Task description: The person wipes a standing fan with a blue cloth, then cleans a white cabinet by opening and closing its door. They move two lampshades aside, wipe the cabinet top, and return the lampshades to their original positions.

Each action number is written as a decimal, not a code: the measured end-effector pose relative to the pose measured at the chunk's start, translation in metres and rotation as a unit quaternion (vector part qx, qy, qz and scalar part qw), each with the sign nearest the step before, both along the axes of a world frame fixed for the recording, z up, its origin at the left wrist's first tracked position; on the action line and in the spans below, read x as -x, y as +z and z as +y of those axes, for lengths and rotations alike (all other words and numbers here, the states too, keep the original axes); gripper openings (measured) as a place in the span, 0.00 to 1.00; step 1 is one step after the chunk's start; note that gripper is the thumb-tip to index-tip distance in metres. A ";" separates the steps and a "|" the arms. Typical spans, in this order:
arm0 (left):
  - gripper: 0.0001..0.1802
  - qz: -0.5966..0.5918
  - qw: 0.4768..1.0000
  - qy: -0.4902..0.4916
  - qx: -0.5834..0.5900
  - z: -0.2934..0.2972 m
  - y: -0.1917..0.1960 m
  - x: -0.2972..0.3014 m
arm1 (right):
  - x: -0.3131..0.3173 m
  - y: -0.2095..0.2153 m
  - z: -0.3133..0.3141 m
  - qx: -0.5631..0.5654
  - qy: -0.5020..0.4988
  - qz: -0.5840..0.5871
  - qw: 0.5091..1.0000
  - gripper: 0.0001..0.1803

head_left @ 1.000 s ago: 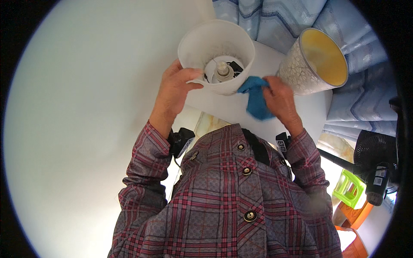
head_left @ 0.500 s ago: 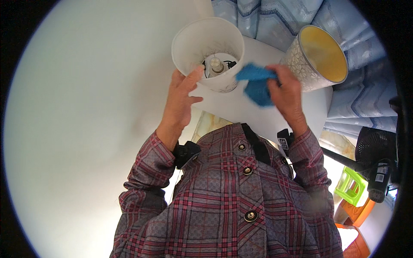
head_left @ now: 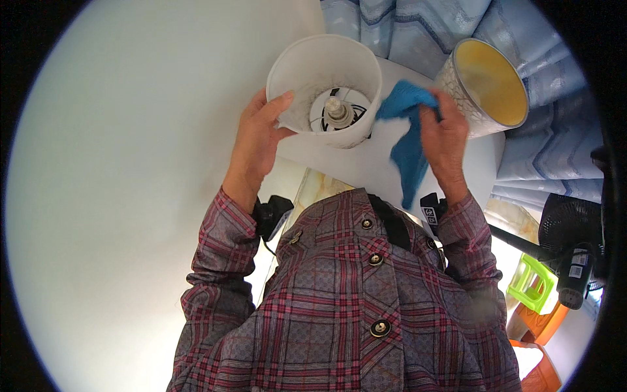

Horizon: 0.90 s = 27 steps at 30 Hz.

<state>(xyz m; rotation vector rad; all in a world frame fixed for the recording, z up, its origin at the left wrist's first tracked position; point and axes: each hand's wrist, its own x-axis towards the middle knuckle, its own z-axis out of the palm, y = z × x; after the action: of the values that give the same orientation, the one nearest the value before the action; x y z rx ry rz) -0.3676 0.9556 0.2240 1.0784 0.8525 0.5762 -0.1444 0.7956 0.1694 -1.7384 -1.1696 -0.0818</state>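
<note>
left hand (head_left: 256, 140): was wrapped on the near-left rim of the white lampshade (head_left: 324, 72); thumb was hooked over the top edge, fingers were laid on the outer wall. The shade was steadied, not lifted clear as far as could be told.
right hand (head_left: 445, 140): was closed in a pinch on the blue cloth (head_left: 408, 140); the upper bunch was held at the shade's right rim, the loose tail was left hanging toward the body.
white lampshade: was seen upright, open end up, centre-far in the scene, on the white desk (head_left: 366, 163). The bulb (head_left: 337, 111) and its fitting were visible down inside.
blue cloth: was touching, or just beside, the shade's right outer edge; actual contact could not be told.
second lampshade (head_left: 486, 88): patterned outside, yellow inside, was tilted, just right of the cloth hand, apart from the white shade. Untouched.
progress: judged mid-wipe. The cloth was at the right rim only; the inside, the left side and the far wall were not being covered by it. How much of the shade had been cleaned could not be read off the surface.
left to do: judged as the rest of the white shade's circumference, possibly the inner wall; the patterned shade showed no sign of being handled.
surroundings: blue striped curtain (head_left: 418, 26) far right; black fan (head_left: 568, 228) and green stool (head_left: 532, 281) near right.
</note>
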 end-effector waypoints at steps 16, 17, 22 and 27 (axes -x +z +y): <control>0.30 -0.033 0.995 -0.088 0.022 0.013 -0.009 0.020 | -0.009 -0.021 -0.006 0.093 0.033 -0.056 0.994 0.12; 0.28 -0.023 0.997 -0.074 0.025 0.014 -0.008 0.020 | -0.008 -0.020 -0.005 0.054 0.019 -0.025 0.998 0.12; 0.28 -0.001 0.999 -0.014 0.044 0.003 -0.006 0.020 | 0.004 -0.034 -0.016 0.352 0.100 -0.127 0.922 0.19; 0.34 0.029 0.994 0.007 0.107 -0.030 -0.001 0.024 | -0.005 -0.022 -0.011 0.147 0.099 0.164 0.970 0.22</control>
<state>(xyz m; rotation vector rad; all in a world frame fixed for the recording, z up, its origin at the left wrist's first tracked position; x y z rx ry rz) -0.3912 0.9260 0.2228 0.8977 0.9509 0.4551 -0.1390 0.7851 0.1471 -1.7922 -1.1398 0.5046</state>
